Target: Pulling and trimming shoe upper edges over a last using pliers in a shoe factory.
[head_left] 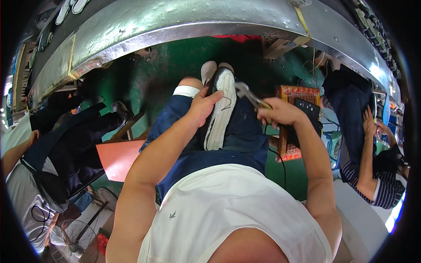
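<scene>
On my lap lies a shoe [219,120], bottom up, with a long pale underside and a dark edge along its toe and side. My left hand [205,105] is closed around its left side, thumb pressed on the underside and fingers mostly hidden beneath. A thin dark curved line, perhaps a thread, shows near that thumb. Just right of the shoe's front half, my right hand [278,113] grips the yellowish handle of pincers [247,93]. Their curved metal head points toward the shoe, blurred, and seems apart from it.
A metal-covered bench [184,28] curves across the front. To my right stands a red-and-brown woven rack or stool [300,94] with a dark phone-like object [307,107] on it. A pink board [118,158] is at my left. Co-workers sit on both sides; a fan [74,241] stands lower left.
</scene>
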Demonstrator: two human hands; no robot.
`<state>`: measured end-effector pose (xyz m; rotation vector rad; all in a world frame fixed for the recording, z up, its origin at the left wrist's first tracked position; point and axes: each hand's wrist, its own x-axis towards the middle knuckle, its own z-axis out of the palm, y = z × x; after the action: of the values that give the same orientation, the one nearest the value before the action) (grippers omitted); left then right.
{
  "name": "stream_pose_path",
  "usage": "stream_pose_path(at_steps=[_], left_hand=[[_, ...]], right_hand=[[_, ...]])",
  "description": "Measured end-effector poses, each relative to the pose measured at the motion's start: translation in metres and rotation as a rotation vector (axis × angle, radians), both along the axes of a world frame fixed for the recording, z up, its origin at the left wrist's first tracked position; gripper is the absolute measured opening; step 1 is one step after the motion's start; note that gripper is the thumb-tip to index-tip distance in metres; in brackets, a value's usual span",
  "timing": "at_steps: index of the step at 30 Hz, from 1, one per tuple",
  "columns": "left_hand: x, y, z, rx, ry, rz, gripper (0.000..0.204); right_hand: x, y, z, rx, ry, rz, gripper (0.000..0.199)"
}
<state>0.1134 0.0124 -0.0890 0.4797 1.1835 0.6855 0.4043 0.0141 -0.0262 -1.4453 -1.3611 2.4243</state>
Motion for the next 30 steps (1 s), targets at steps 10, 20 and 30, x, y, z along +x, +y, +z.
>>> stream_pose_path(at_steps=[10, 20, 30], left_hand=[[0.013, -0.002, 0.029, 0.003, 0.255, -0.056, 0.057], [-0.008, 0.008, 0.003, -0.079, 0.079, -0.172, 0.065], [-0.008, 0.021, 0.023, -0.075, 0.084, -0.352, 0.061]], right_hand=[[-0.068, 0.022, 0.021, 0.86, -0.24, 0.154, 0.047], [-0.057, -0.003, -0.001, 0.596, -0.341, 0.102, 0.039], [-0.045, -0.054, 0.015, 0.661, -0.236, 0.414, 0.042]])
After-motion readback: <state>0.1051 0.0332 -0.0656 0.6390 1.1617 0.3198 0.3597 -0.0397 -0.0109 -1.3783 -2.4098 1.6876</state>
